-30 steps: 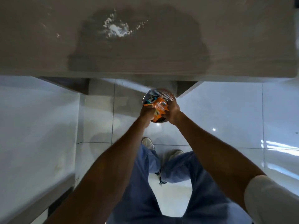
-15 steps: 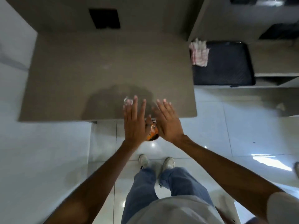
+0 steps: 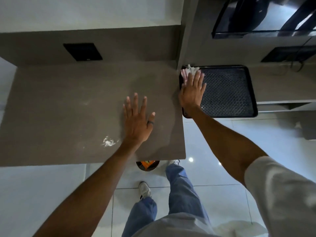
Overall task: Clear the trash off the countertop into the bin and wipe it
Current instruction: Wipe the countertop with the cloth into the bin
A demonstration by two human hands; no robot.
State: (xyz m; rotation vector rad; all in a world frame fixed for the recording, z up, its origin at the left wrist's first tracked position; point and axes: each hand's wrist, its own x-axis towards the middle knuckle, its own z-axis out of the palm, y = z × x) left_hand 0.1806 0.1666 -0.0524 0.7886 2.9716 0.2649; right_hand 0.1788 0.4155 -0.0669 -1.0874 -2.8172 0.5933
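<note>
Single head-worn view, steeply downward over the countertop.

under the left hand the worktop looks matt, smooth brown stone, with white powder near its wrist. at the right hand fingertips lies soft cloth on a black embossed plastic tray. the floor tiles are glossy.

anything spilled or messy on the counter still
Yes: a small patch of white powder lies on the countertop near its front edge, just left of the left hand. A fainter whitish smudge sits further back.
</note>
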